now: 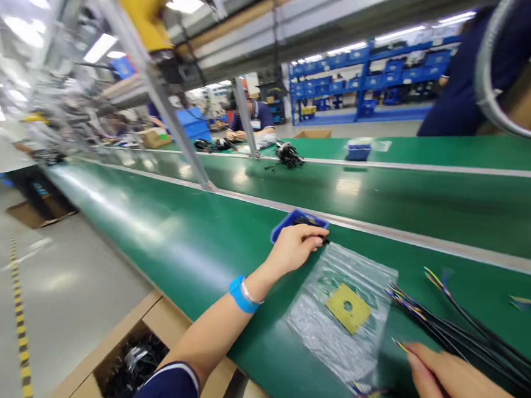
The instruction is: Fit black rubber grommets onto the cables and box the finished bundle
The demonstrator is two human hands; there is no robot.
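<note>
My left hand (pixel 291 250), with a blue band at the wrist, reaches to a small blue bin (pixel 284 225) holding dark parts. Its thumb and fingers are pinched at the bin's right side over a small black piece (pixel 325 240), too small to name. At lower right, my right hand (pixel 466 386) pinches a cable near its thin wire ends (pixel 401 345). Between the hands lies a clear zip bag (pixel 316 316) with a yellow square plate (pixel 349 308) that has a round hole. Black cables (pixel 461 340) with coloured wire ends lie beside my right hand.
The green bench (pixel 172 222) runs away to the left, with a metal rail (pixel 382 233) behind the bin. Below the bench edge stands a cardboard box (pixel 97 357) of black parts. Across the line are a cable bundle (pixel 288 155), another blue bin (pixel 358 151) and a seated person (pixel 265 116).
</note>
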